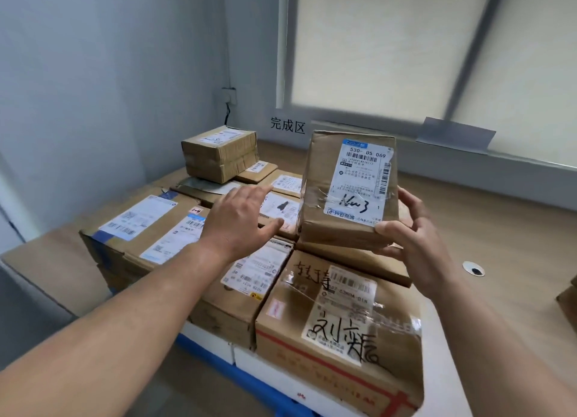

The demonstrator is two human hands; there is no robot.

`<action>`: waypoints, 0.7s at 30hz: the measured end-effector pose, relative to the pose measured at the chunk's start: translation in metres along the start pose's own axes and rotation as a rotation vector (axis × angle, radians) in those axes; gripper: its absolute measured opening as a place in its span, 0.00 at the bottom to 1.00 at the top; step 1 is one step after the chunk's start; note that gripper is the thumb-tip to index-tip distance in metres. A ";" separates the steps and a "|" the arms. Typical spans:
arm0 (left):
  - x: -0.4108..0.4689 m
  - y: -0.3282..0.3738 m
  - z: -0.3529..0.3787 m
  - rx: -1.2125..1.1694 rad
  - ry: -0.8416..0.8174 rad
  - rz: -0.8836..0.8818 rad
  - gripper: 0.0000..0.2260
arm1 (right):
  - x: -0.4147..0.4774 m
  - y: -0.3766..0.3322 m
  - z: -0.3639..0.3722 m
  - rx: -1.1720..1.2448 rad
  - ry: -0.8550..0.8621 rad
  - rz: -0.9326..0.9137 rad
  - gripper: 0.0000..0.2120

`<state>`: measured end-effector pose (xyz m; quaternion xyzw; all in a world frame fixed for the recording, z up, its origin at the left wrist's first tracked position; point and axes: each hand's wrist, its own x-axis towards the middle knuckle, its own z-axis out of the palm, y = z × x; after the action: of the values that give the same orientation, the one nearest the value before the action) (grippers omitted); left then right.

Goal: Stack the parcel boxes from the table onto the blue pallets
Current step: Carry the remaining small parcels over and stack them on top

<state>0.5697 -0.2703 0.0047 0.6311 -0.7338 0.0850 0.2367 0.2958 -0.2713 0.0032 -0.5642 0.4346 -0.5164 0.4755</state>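
My right hand (pixel 409 238) grips a small brown parcel box (pixel 321 179) with a white shipping label, held tilted upright above the stack. My left hand (pixel 240 220) is spread open just left of that box, fingers apart, hovering over the stacked parcels; I cannot tell whether it touches the box. Below lies a layer of several cardboard parcels, among them a large box with red tape and handwriting (pixel 340 332) at the front right. The blue pallet (pixel 249 379) shows under the stack's front edge. A small taped box (pixel 220 154) sits on top at the back.
White flat boxes (pixel 265 363) lie between the pallet and the parcels. A wall with a socket (pixel 229 96) stands at the back left, a blinded window at the back right. Wood floor runs along the right, with a round floor outlet (pixel 473 268). A cardboard sheet (pixel 53 266) lies at the left.
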 end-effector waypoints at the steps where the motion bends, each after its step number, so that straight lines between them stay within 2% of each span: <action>1: 0.004 -0.006 0.000 0.005 0.001 0.002 0.29 | 0.005 0.000 0.005 0.006 0.003 0.006 0.45; 8: 0.034 -0.058 -0.002 0.006 0.001 0.004 0.27 | 0.038 0.005 0.056 0.004 0.004 0.090 0.45; 13: 0.067 -0.101 -0.005 -0.022 -0.018 0.052 0.26 | 0.060 0.011 0.107 0.023 0.063 0.135 0.36; 21: 0.129 -0.174 -0.009 -0.083 -0.045 0.142 0.28 | 0.110 0.004 0.168 0.006 0.157 0.173 0.36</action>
<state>0.7286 -0.4133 0.0408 0.5689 -0.7847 0.0567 0.2396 0.4728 -0.3655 0.0154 -0.4808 0.5161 -0.5173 0.4846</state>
